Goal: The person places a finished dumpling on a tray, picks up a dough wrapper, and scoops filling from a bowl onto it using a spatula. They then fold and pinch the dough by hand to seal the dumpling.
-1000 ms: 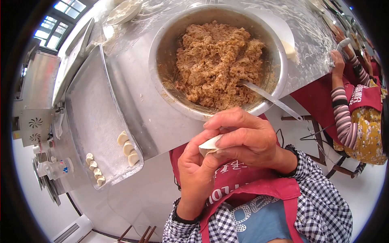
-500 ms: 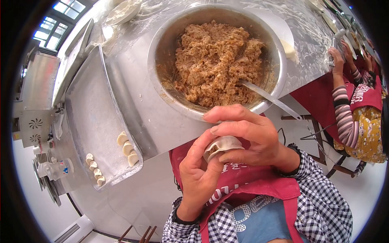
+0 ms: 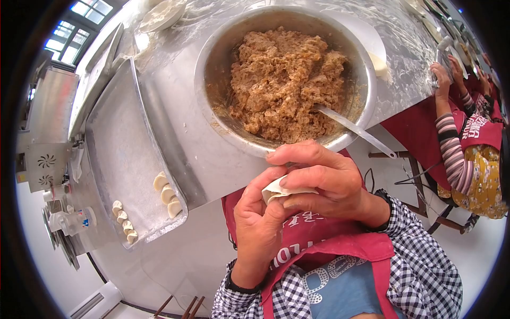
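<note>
**Dumpling closing up between both hands**

Folding flatter than half a second ago, the dumpling (image 3: 277,187) is now hiding the filling it was showing, and the right hand (image 3: 329,181) is closing lower over it.

The steel table (image 3: 175,143) is carrying everything within reach of the seat. The bowl (image 3: 201,80) is sitting at the near edge, just above the hands, probably so that its load is a short reach away. Brown filling (image 3: 281,80) is heaping it almost to the rim. The tray (image 3: 114,143) is lying floured on the left, running along the table. It is holding two short rows of finished dumplings (image 3: 167,194) at its near end. A co-worker (image 3: 451,154) is working at the far right.

The left hand (image 3: 257,223) is cupping the dumpling from below, with the thumb pressing its edge. The right fingers (image 3: 303,178) are pressed together and pinching the seam from above. Both hands are holding it off the table, over the lap. The spoon (image 3: 353,129) is leaning in the bowl, its handle sticking out towards the right hand.
</note>
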The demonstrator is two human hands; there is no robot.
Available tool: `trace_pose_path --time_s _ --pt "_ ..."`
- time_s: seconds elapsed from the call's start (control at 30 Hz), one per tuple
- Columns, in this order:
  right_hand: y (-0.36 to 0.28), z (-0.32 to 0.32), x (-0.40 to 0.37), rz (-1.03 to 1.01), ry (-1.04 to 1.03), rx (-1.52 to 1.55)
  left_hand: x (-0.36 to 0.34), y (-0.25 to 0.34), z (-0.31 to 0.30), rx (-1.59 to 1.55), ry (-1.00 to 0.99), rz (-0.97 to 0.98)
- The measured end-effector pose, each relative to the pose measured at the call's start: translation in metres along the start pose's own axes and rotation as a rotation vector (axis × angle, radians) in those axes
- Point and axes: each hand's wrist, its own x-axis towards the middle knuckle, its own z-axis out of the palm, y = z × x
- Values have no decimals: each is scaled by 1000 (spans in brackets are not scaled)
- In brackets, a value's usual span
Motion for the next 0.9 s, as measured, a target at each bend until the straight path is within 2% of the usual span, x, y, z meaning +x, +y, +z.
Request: trace_pose_path --time_s 0.17,0.23,0.27,0.33,0.47,0.53,0.6,0.67,0.77,0.83,0.87,0.9 --pt "3 -1 -4 18 -30 27 1 0 6 183 58 42" --pt "5 -2 -2 -10 -33 11 0 -1 8 421 55 175" --pt "6 -3 -2 -37 -35 -6 -1 -2 8 421 55 174" --pt "8 -4 -2 -55 -48 -29 -3 -3 6 768 7 299" --pt "0 -10 2 -30 -99 -62 -2 -2 3 660 1 230" --pt "-3 -5 1 7 -52 -36 -3 1 5 549 12 156" --pt "-3 -4 1 45 -6 -10 -3 3 10 532 10 169" --pt "-1 -6 2 -3 -59 -36 -2 3 11 514 7 183" --pt "5 -3 -3 -36 -30 11 0 -1 5 571 4 217" --pt "7 0 -4 -44 -1 33 1 -3 2 430 25 99" --pt "7 1 -4 -52 29 56 1 -5 -1 430 25 99" --pt "5 3 -3 -53 29 56 1 -7 -3 168 4 40"
